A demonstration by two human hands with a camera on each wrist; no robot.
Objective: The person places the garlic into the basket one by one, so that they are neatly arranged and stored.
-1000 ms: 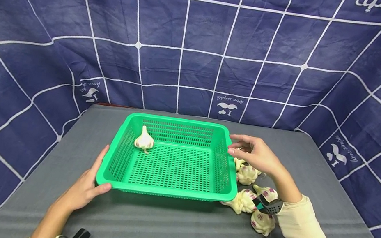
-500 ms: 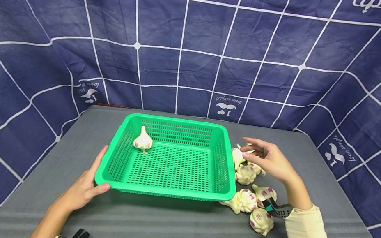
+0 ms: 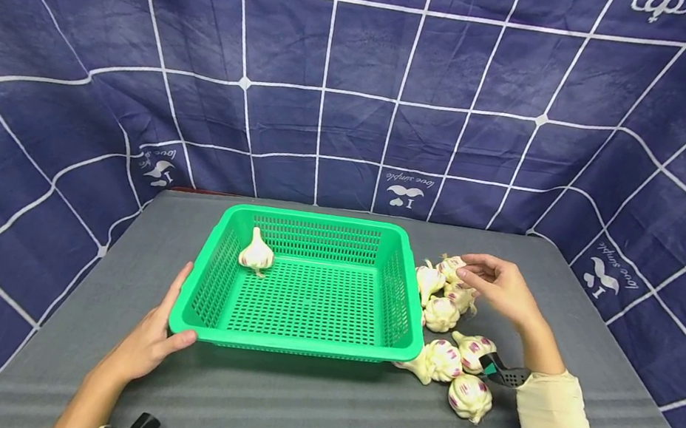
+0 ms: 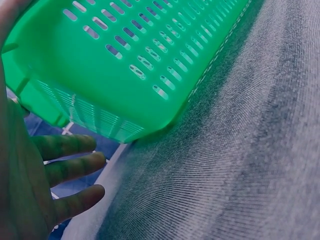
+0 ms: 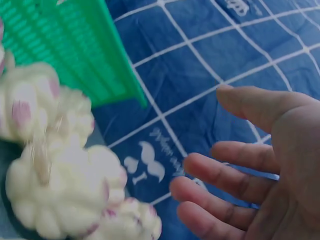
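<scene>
In the head view, a green plastic basket [image 3: 295,346] with slotted walls stands mid-table. One garlic bulb [image 3: 256,254] sits inside at its left. My left hand [image 3: 143,347] touches the basket's near left corner, thumb at the front rim and fingers along the left side. The left wrist view shows those fingers [image 4: 75,170] straight and spread. Just above the far end of a heap of garlic bulbs [image 3: 440,314], right of the basket, hovers my right hand [image 3: 501,290]. Its fingers are loosely bent and hold nothing; the right wrist view shows a gap between them and the bulbs [image 5: 60,190].
More garlic bulbs [image 3: 444,361] lie near the basket's front right corner, one garlic bulb [image 3: 469,398] closest to the front. A grey cloth [image 3: 297,416] covers the table. Blue checked curtains [image 3: 357,126] enclose the back and sides.
My right hand has moved away from the basket's right rim, rightward over the garlic heap, uncovering more bulbs. The left hand and the basket have stayed put.
</scene>
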